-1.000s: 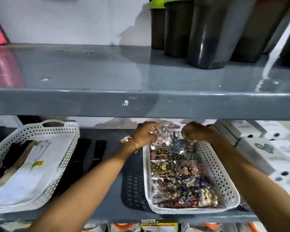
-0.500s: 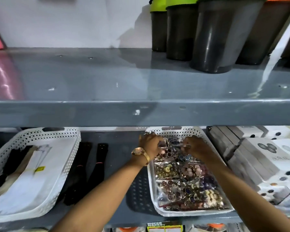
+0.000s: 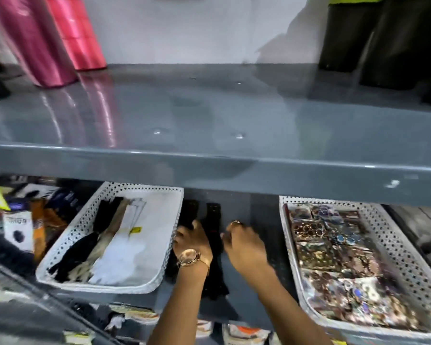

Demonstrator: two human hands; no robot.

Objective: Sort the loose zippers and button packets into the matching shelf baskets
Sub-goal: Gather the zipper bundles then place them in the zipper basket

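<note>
Two loose black zippers (image 3: 213, 220) lie side by side on the lower grey shelf, between two white perforated baskets. The left basket (image 3: 144, 189) holds black, beige and white zippers. The right basket (image 3: 406, 247) is packed with several shiny button packets (image 3: 334, 250). My left hand (image 3: 192, 236), wearing a gold watch, lies over the left black zipper with thumb and fingers curled around it. My right hand (image 3: 245, 245), a ring on one finger, hovers beside the right black zipper with its fingers curled; motion blur hides whether it grips anything.
The upper grey shelf (image 3: 209, 155) overhangs the baskets and limits headroom. Pink rolls (image 3: 60, 38) stand at its back left, dark tumblers (image 3: 383, 41) at its back right. Packaged goods (image 3: 23, 227) crowd the lower shelf's left end. More packets sit on the shelf below.
Both hands have left the button basket and moved left to the loose black zippers. The view has swung left, so the zipper basket now sits nearer the middle.
</note>
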